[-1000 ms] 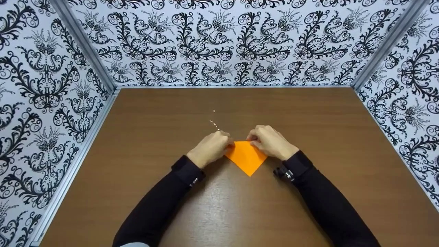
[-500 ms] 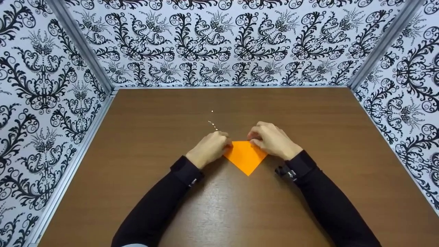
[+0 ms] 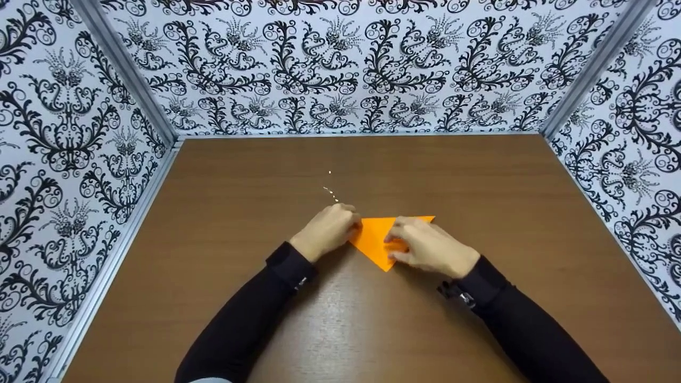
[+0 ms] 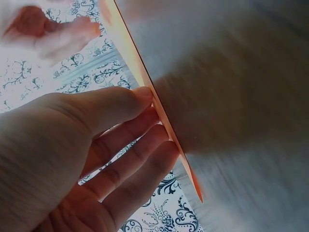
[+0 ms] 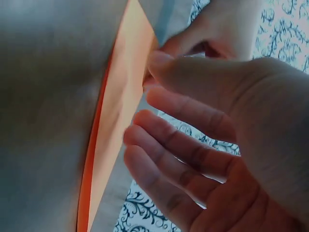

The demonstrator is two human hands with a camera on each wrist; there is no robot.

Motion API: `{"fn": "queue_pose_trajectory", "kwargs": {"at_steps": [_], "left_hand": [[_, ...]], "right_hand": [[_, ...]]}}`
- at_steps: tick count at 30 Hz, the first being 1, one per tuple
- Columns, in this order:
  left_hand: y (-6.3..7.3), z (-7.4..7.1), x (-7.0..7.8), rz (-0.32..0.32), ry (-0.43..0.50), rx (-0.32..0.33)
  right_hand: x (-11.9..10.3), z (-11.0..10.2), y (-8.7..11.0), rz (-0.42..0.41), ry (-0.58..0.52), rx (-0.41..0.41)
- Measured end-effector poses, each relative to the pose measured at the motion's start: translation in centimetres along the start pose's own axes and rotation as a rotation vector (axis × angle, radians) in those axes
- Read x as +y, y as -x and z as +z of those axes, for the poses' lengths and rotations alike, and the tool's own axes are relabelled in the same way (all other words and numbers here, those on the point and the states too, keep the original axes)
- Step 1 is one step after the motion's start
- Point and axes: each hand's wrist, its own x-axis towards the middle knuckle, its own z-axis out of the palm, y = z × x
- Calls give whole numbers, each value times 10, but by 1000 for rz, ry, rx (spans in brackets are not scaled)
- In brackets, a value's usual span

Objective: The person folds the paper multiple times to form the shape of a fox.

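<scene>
A folded sheet of orange paper (image 3: 372,234) lies on the table as a triangle, its point towards the person. At its left corner the left hand (image 3: 330,229) holds the paper, thumb and fingertips against it in the left wrist view. The right hand (image 3: 425,244) is over the right half of the paper with its fingers apart and loosely bent. In the right wrist view, that hand's fingers (image 5: 159,169) are spread beside the folded sheet (image 5: 116,111), whose layers part slightly along one edge. Whether the right fingertips touch the paper, I cannot tell.
The brown wooden table (image 3: 239,175) has a few small white specks (image 3: 331,192) beyond the left hand. Patterned black-and-white walls (image 3: 319,64) with metal frame posts (image 3: 127,69) close in the back and sides.
The right hand has let go of the upper edge and moved towards the person, over the paper. The right corner of the triangle now shows. The left hand has stayed in place.
</scene>
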Motion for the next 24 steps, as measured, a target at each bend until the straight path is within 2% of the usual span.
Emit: {"fn": "queue_pose_trajectory", "kwargs": {"at_steps": [6,14,24], "left_hand": [[0,0,0,-19,16,-8],[-1,1,2,-22,20,-5],[-1,3,1,-10,7,5]], "right_hand": [[-11,5,3,-34,43,-26],[-16,8,4,-27,61,-40],[-17,15,2,-49,117,19]]}}
